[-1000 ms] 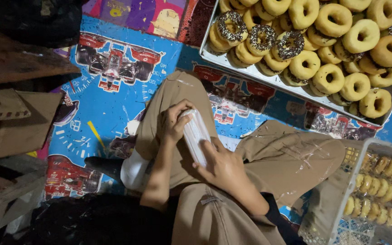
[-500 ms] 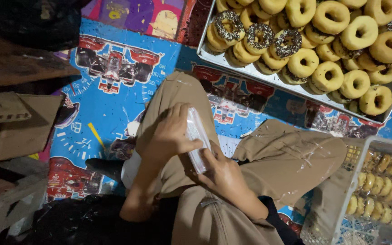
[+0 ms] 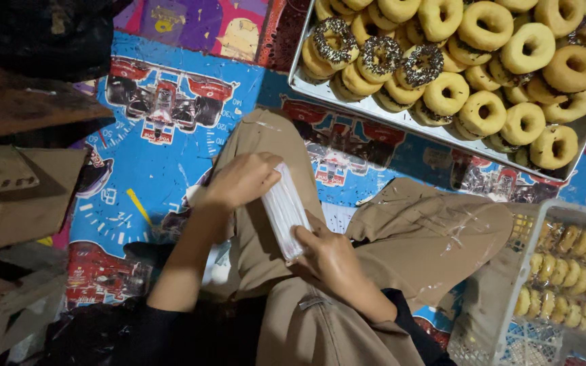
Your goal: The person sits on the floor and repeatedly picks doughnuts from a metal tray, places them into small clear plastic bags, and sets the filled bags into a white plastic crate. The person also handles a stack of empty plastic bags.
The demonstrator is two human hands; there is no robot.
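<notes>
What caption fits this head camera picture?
Both hands, left hand and right hand, hold a clear plastic stack beside a doughnut tray.

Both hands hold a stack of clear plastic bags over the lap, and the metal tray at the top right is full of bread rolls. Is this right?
Not quite. The head view shows the metal tray full of ring doughnuts, some with sprinkles, not bread rolls. The left hand and right hand do hold the stack of clear plastic bags over the lap.

Person wore khaki-tan trousers [image 3: 401, 237], cloth creased, pale dusty smears on the thigh and knee. A seamed pocket or waistband tab showed near the hip. Dark, near-black top, sleeve edge at the right forearm. Left hand [image 3: 242, 179] and right hand [image 3: 330, 254] bare, no gloves.
</notes>
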